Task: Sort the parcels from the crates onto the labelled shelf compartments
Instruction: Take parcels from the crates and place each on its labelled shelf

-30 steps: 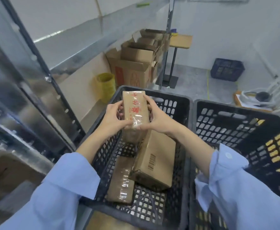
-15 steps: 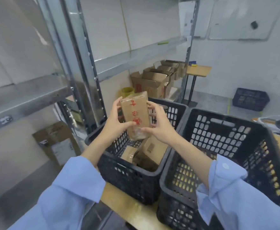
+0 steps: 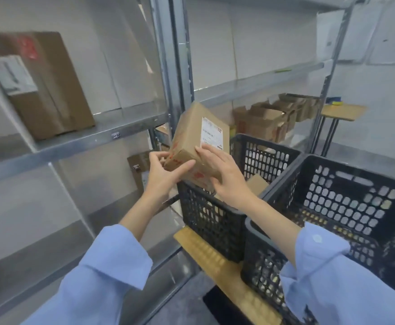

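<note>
I hold a small brown cardboard parcel (image 3: 196, 137) with red print and a white shipping label, tilted, above the near corner of the left black crate (image 3: 211, 216). My left hand (image 3: 166, 173) grips its lower left end, thumb across the front. My right hand (image 3: 224, 177) holds its lower right side, fingers over the edge below the label. Another parcel (image 3: 257, 184) shows inside that crate. The metal shelf (image 3: 102, 132) with a small label tag (image 3: 115, 135) stands to the left.
A large brown box (image 3: 49, 85) sits on the upper left shelf compartment. A second black crate (image 3: 346, 207) stands at the right, both on a wooden board (image 3: 217, 261). Open cartons (image 3: 266, 120) fill the lower shelf beyond; a small table (image 3: 341, 112) stands farther back.
The parcel has been lifted out over the crate and turned so its white label faces me. My view has swung up and left toward the shelves.
</note>
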Available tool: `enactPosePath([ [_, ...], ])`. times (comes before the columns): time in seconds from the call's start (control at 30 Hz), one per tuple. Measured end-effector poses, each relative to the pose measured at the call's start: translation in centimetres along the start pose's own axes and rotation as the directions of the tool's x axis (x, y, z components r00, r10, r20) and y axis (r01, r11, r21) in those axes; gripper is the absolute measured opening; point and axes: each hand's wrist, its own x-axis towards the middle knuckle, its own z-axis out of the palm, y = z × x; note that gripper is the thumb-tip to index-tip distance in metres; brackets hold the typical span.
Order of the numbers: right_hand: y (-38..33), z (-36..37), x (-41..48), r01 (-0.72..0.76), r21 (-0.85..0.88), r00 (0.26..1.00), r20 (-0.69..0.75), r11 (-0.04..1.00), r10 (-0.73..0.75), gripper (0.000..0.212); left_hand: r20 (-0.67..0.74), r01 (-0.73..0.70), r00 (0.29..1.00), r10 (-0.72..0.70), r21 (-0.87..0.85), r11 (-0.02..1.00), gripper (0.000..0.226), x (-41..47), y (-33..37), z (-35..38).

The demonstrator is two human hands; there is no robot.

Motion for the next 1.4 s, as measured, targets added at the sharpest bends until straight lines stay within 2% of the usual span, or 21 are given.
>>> enactPosePath([
  [0.1, -1.8, 0.9, 0.4, 0.075, 0.001, 0.997, 0.007, 0.997, -0.075, 0.086, -0.066, -0.001, 0.998, 0.002, 0.015, 1.000, 0.091, -1.3, 0.5, -2.1],
  [0.23, -3.8, 2.1, 0.9, 0.164, 0.012, 0.986, 0.026, 0.986, -0.164, 0.087, -0.147, -0.071, 0.986, 0.081, 0.072, 0.995, 0.069, -2.6, 1.2, -4.5],
  [0.33, -5.3, 3.0, 1.2, 0.222, 0.049, 0.975, -0.006, 0.974, -0.222, 0.077, -0.175, -0.132, 0.973, 0.154, 0.128, 0.983, 0.061, -3.6, 1.5, -6.1],
  [0.43, -6.3, 3.9, 1.6, 0.127, 0.153, 0.988, -0.111, 0.980, -0.111, 0.071, -0.203, -0.172, 0.959, 0.198, 0.140, 0.975, 0.061, -4.6, 1.6, -7.7],
  [0.5, -6.9, 4.5, 1.8, 0.027, 0.247, 0.990, -0.140, 0.969, 0.009, 0.079, -0.243, -0.186, 0.947, 0.211, 0.123, 0.975, 0.060, -5.3, 1.4, -9.1],
  [0.57, -7.7, 5.2, 2.1, -0.045, 0.329, 0.991, -0.103, 0.943, 0.084, 0.089, -0.266, -0.198, 0.939, 0.219, 0.102, 0.975, 0.059, -6.0, 1.1, -10.8],
  [0.63, -8.9, 6.2, 2.3, -0.078, 0.390, 0.995, -0.026, 0.918, 0.095, 0.095, -0.275, -0.201, 0.937, 0.216, 0.084, 0.976, 0.058, -6.9, 0.7, -12.6],
  [0.77, -11.5, 9.0, 2.2, -0.051, 0.453, 0.997, 0.069, 0.890, 0.022, 0.097, -0.315, -0.182, 0.931, 0.182, 0.032, 0.983, 0.055, -8.9, 0.2, -16.5],
  [0.9, -14.2, 11.7, 1.9, -0.027, 0.428, 0.981, 0.183, 0.904, -0.058, 0.095, -0.369, -0.212, 0.908, 0.199, 0.008, 0.977, 0.057, -11.1, 0.1, -21.8],
  [0.97, -15.8, 13.0, 1.8, 0.014, 0.417, 0.975, 0.196, 0.909, -0.105, 0.090, -0.393, -0.232, 0.892, 0.223, 0.024, 0.972, 0.058, -12.6, 0.2, -24.6],
  [1.13, -20.9, 16.2, 1.9, 0.104, 0.393, 0.986, 0.078, 0.914, -0.145, 0.074, -0.409, -0.264, 0.868, 0.282, 0.101, 0.959, 0.053, -16.8, 0.5, -30.8],
  [1.27, -24.1, 19.0, 1.8, 0.100, 0.398, 0.995, -0.045, 0.912, -0.090, 0.079, -0.443, -0.275, 0.845, 0.298, 0.117, 0.954, 0.046, -20.9, 0.9, -34.9],
  [1.4, -27.4, 21.4, 1.0, 0.095, 0.411, 0.995, -0.030, 0.907, -0.091, 0.086, -0.527, -0.252, 0.804, 0.277, 0.121, 0.960, 0.048, -24.9, 0.7, -39.6],
])
